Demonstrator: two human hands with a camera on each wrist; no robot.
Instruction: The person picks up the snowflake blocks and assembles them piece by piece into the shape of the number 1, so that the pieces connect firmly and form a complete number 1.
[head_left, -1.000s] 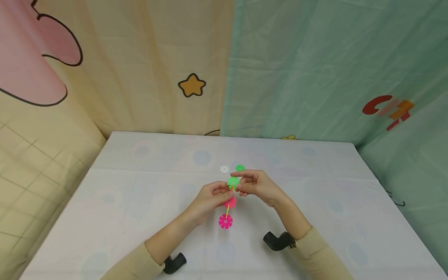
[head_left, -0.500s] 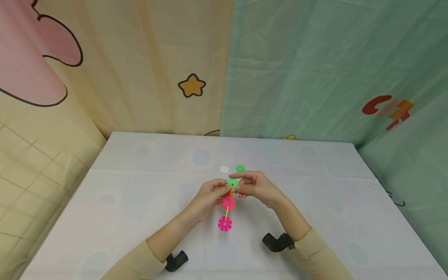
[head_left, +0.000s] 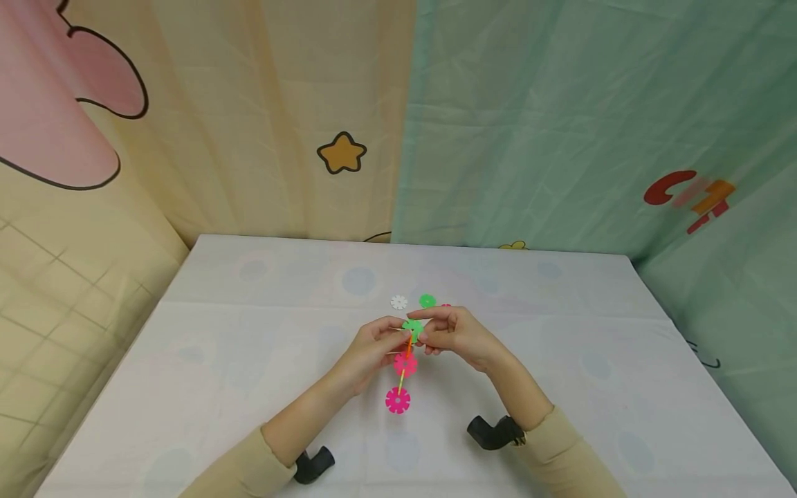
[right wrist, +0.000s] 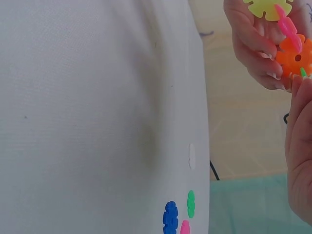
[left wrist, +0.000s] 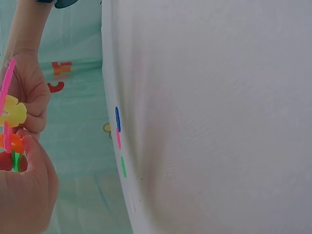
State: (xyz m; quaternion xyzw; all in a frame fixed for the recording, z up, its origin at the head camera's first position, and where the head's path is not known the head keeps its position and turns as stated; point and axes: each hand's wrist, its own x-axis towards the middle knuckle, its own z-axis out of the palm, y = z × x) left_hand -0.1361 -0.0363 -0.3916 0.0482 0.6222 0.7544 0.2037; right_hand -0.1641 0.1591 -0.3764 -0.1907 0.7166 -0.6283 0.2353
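Observation:
A chain of flower-shaped interlocking plastic discs hangs between the hands over the table. From its near end run a magenta disc (head_left: 398,400), an edge-on yellow disc (left wrist: 13,112), a pink disc (head_left: 405,364), an orange disc (right wrist: 295,57) and a green disc (head_left: 413,330). My left hand (head_left: 376,351) pinches the chain at the orange disc, thumb on the near side. The right hand (head_left: 453,333) holds the green disc's right edge between thumb and fingers, with the index finger stretched along its top. In the right wrist view the green disc is mostly hidden behind the thumb.
Loose discs lie on the white-covered table (head_left: 280,387) beyond the hands: a white disc (head_left: 399,302), a green disc (head_left: 427,301), a pink disc (left wrist: 118,139) and a blue disc (right wrist: 170,218). Black wrist mounts (head_left: 495,432) sit under both forearms. Curtains (head_left: 529,138) hang behind the table.
The chain's near end has swung slightly down and left. The left thumb has slid a little up the chain, and the right hand has shifted slightly left; both keep hold.

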